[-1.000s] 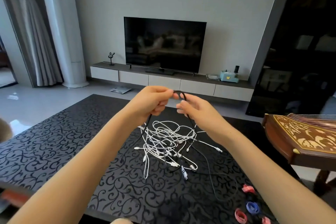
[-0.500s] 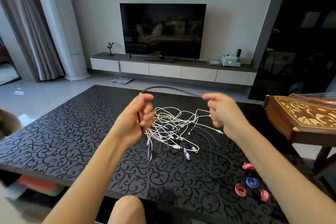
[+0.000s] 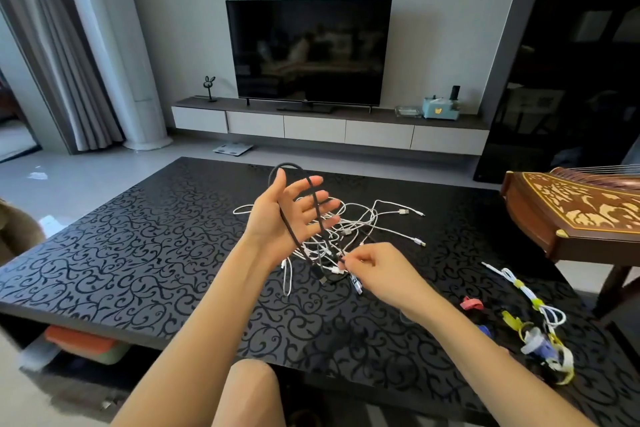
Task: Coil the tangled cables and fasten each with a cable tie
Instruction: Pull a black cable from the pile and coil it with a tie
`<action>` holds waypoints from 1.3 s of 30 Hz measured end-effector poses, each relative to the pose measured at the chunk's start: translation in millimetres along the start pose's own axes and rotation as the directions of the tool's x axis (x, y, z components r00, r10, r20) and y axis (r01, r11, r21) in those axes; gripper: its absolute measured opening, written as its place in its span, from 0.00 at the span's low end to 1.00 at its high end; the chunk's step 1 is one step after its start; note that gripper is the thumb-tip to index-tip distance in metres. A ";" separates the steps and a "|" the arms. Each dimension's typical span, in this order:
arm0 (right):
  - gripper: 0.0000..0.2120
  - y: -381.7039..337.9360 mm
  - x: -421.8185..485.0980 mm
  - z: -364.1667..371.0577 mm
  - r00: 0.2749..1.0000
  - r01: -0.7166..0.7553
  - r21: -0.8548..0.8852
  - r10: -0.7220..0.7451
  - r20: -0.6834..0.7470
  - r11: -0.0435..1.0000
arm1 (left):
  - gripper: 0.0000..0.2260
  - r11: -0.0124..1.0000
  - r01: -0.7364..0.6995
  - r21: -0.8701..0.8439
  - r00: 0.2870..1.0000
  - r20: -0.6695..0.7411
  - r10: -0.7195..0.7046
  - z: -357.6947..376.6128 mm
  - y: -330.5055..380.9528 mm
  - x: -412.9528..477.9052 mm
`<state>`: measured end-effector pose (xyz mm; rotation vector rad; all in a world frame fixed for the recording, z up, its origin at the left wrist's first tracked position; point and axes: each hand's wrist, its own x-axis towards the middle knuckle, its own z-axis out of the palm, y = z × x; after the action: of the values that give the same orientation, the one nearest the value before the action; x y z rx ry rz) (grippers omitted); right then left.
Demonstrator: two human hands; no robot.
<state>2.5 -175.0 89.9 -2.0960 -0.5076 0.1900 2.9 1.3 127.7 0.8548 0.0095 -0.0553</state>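
A glossy black table (image 3: pixel 138 253) with a matte scroll pattern carries a loose tangle of thin white cables (image 3: pixel 363 222) at its middle. Above it the left hand (image 3: pixel 284 218) is held palm-up, fingers spread, and a braided black cable (image 3: pixel 289 165) is looped round it. The right hand (image 3: pixel 377 270) pinches that cable's lower run, with small coloured cable ties (image 3: pixel 471 303) lying to its right.

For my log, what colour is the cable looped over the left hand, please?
The cable is black; the head view shows it best.
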 end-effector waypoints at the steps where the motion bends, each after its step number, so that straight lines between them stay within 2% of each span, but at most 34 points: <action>1: 0.12 2.5 -1.5 0.5 1.000 -0.008 0.017 0.008 0.020 1.000 | 0.25 1.000 0.015 -0.008 1.000 -0.023 -0.015 2.8 0.8 -0.1; 4: 0.12 14.7 -8.8 -3.2 0.989 -0.057 0.091 0.044 0.140 0.994 | 0.24 0.996 0.062 -0.060 0.994 -0.087 -0.067 4.6 7.2 3.6; 6: 0.12 27.0 -13.9 -10.0 0.970 -0.071 0.076 0.051 0.237 0.995 | 0.24 0.999 0.042 -0.033 0.989 -0.142 -0.046 1.4 17.0 6.5; 8: 0.10 40.0 -18.6 -17.1 0.963 -0.068 0.047 0.054 0.264 0.997 | 0.21 0.991 0.003 0.132 0.976 -0.217 0.026 -3.7 28.7 7.3; 10: 0.09 47.5 -19.8 -25.2 0.982 -0.066 0.014 0.062 0.178 0.998 | 0.16 0.912 -0.018 0.409 0.960 -0.247 0.129 -7.6 38.3 6.9; 11: 0.09 48.0 -18.5 -28.3 0.996 -0.007 -0.024 0.009 0.088 1.000 | 0.14 0.840 -0.016 0.542 0.957 -0.236 0.170 -9.3 41.8 6.8; 13: 0.09 39.0 -12.8 -34.8 0.968 0.197 -0.291 -0.232 -0.091 0.936 | 0.12 0.687 0.006 0.726 0.972 -0.166 0.167 -8.4 43.6 5.5; 15: 0.13 18.7 -4.2 -40.8 0.840 0.337 -0.628 -0.525 -0.135 0.701 | 0.15 0.630 0.040 0.776 0.995 -0.088 0.045 -0.7 40.4 2.1; 16: 0.14 4.7 0.3 -43.6 0.784 0.368 -0.697 -0.609 -0.123 0.615 | 0.18 0.635 0.061 0.770 0.998 -0.059 -0.024 5.1 38.4 -0.1; 17: 0.13 -9.5 4.1 -45.7 0.748 0.391 -0.719 -0.654 -0.116 0.574 | 0.22 0.642 0.084 0.762 0.996 -0.036 -0.086 11.2 36.3 -1.9; 19: 0.09 -38.9 8.7 -49.3 0.755 0.419 -0.666 -0.645 -0.123 0.617 | 0.26 0.661 0.108 0.743 0.983 0.018 -0.182 20.8 32.8 -4.3; 22: 0.05 -64.1 13.7 -54.1 0.816 0.416 -0.449 -0.542 -0.198 0.790 | 0.19 0.686 0.082 0.723 0.959 0.130 -0.252 25.7 27.9 -7.7; 24: 0.04 -76.2 13.9 -57.0 0.840 0.404 -0.299 -0.480 -0.252 0.864 | 0.14 0.643 0.050 0.764 0.958 0.145 -0.247 26.8 23.3 -10.7; 27: 0.06 -90.7 15.8 -59.6 0.907 0.346 -0.119 -0.365 -0.212 0.931 | 0.10 0.623 0.013 0.782 0.976 0.127 -0.179 29.9 16.4 -13.0; 32: 0.08 -100.4 22.4 -64.9 0.978 0.203 0.101 -0.197 -0.073 0.974 | 0.07 0.635 -0.077 0.769 0.952 0.245 -0.182 38.5 12.3 -16.3; 36: 0.07 -100.9 27.5 -66.2 0.982 0.188 0.122 -0.183 -0.047 0.975 | 0.07 0.605 -0.108 0.789 0.960 0.241 -0.142 42.1 10.7 -17.7; 39: 0.05 -100.3 28.3 -67.5 0.978 0.207 0.108 -0.203 -0.050 0.972 | 0.09 0.642 -0.108 0.760 0.964 0.238 -0.119 42.0 8.7 -17.0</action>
<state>21.8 -167.3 212.3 -1.9188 -0.6708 0.0566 -14.2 -23.9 162.4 1.7171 -0.2918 -0.1926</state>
